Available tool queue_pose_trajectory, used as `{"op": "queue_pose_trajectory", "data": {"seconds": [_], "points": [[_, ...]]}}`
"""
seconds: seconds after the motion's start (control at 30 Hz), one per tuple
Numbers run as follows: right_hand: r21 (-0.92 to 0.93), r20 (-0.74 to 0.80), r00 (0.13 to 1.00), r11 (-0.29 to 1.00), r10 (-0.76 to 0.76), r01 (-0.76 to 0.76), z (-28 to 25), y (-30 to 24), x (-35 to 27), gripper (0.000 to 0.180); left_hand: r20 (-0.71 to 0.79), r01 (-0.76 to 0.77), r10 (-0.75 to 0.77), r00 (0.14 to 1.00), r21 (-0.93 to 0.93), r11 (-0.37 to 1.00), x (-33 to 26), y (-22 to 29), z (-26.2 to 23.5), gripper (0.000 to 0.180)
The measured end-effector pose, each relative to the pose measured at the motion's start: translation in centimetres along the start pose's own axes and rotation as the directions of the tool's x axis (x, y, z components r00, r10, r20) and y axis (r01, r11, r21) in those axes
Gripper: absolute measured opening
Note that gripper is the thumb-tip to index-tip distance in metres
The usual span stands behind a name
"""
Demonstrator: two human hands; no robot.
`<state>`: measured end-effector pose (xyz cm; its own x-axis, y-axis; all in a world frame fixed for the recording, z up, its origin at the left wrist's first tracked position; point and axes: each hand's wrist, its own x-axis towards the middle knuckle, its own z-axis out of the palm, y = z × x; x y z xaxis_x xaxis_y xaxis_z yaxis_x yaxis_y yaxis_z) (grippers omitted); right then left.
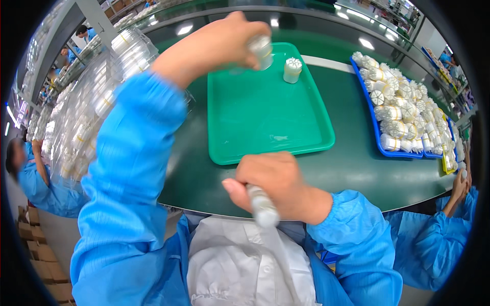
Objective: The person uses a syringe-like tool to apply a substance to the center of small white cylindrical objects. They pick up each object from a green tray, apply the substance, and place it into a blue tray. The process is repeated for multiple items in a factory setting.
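My left hand [229,43] reaches over the far left part of a green tray [212,122]. Its fingers close on a small translucent white cylindrical piece [262,52], blurred by motion. A similar white cylindrical piece with a ribbed top [292,70] stands upright near the tray's far right corner. Close to my body, my right hand [278,178] is wrapped round a slim cylindrical tool with a rounded pale end [264,209]. A pale, blurred line, perhaps a hose or cord, trails down from that end. The tool's other end is hidden by my hand.
On the right stands a blue tray [375,130] heaped with similar white pieces, with a yellow tray [449,162] beside it. Bagged stacks of white parts [76,127] line the left. Co-workers in blue sleeves sit at both sides of the green table [357,178].
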<state>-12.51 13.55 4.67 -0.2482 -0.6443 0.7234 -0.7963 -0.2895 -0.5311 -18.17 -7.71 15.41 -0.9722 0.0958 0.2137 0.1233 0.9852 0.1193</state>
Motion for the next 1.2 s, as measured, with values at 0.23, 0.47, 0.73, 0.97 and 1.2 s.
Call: {"op": "queue_pose_trajectory", "data": {"seconds": [0.23,0.47,0.73,0.97,1.2], "points": [[-0.542,-0.108,0.976,0.834,-0.189,0.102,-8.5,5.8,5.3,0.013,0.036,0.097,-0.099,0.994,0.049,0.994,-15.8,2.9,-1.6,0.056],[-0.741,0.162,0.952,0.670,0.259,-0.056,-9.5,17.6,7.2,0.031,0.062,0.271,-0.271,0.961,0.005,0.963,-16.8,-0.1,4.2,0.054],[-0.657,0.175,0.915,0.735,0.364,-0.167,-9.8,10.3,6.6,0.032,-0.006,0.186,-0.188,0.982,-0.123,0.975,-17.1,-1.0,5.1,0.053],[-0.550,0.502,0.845,0.822,0.184,0.147,-8.0,-2.1,-1.6,0.029,-0.031,0.176,-0.185,0.982,-0.183,0.967,-17.4,-0.8,5.1,0.056],[-0.521,0.261,0.935,0.851,0.240,-0.073,-9.9,-2.4,-2.1,0.039,-0.173,0.164,-0.216,0.961,-0.276,0.947,-18.2,-0.2,5.8,0.071]]}}
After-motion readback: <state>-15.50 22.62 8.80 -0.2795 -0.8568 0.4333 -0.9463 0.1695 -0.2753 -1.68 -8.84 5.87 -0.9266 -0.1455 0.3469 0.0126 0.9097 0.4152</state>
